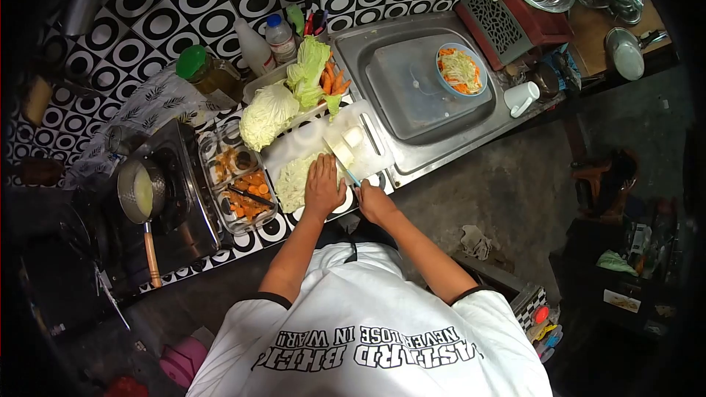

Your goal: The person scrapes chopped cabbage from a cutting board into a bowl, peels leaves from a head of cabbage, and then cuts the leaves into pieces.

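Observation:
My right hand (373, 202) is closed round the light-blue handle of a kitchen knife (342, 156), its blade lying over the white cutting board (376, 119). Left of the blade, my left hand (325, 185) rests with fingers stretched out on pale shredded cabbage (294, 182). What lies under its palm is hidden. Pale cabbage chunks (353, 138) sit on the board just right of the blade. Behind the board, a napa cabbage (268, 114), green leaves (310, 70) and carrots (334, 79) fill a tray.
A steel sink (404, 162) lies to the right, with a blue bowl of shredded vegetables (462, 70) on a lid-like cover and a white mug (521, 97) by its edge. At left are a divided container of carrot pieces (254, 185) and a saucepan (140, 190) on the stove.

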Available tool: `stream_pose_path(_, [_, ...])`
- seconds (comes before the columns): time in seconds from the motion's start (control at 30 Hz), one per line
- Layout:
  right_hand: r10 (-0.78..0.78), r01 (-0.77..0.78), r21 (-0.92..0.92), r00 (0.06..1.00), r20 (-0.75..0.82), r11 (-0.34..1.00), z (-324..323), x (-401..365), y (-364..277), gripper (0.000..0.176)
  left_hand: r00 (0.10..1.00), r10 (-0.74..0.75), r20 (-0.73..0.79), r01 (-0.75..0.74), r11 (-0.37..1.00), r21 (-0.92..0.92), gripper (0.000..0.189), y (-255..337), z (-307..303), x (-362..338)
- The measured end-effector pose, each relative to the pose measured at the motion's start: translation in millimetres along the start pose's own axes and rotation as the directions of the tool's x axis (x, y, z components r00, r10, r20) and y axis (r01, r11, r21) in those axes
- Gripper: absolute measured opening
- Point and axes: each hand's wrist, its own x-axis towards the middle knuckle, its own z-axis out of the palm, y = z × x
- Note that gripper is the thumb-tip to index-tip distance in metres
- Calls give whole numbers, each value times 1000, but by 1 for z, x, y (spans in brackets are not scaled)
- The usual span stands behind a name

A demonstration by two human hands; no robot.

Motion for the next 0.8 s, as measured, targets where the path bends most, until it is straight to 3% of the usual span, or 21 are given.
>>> stream_pose_path(0.43, [-77, 77, 33, 997, 2, 996, 0, 17, 4, 30, 998, -64, 18, 64, 998, 30, 68, 2, -3, 4])
stream_pose_path(0.67, [-33, 32, 51, 999, 36, 998, 3, -2, 15, 31, 997, -77, -13, 78, 996, 37, 71, 0, -2, 9])
stream_pose_path(0.8, [-88, 90, 69, 996, -32, 994, 5, 25, 1, 31, 997, -72, -27, 73, 997, 19, 70, 0, -2, 4])
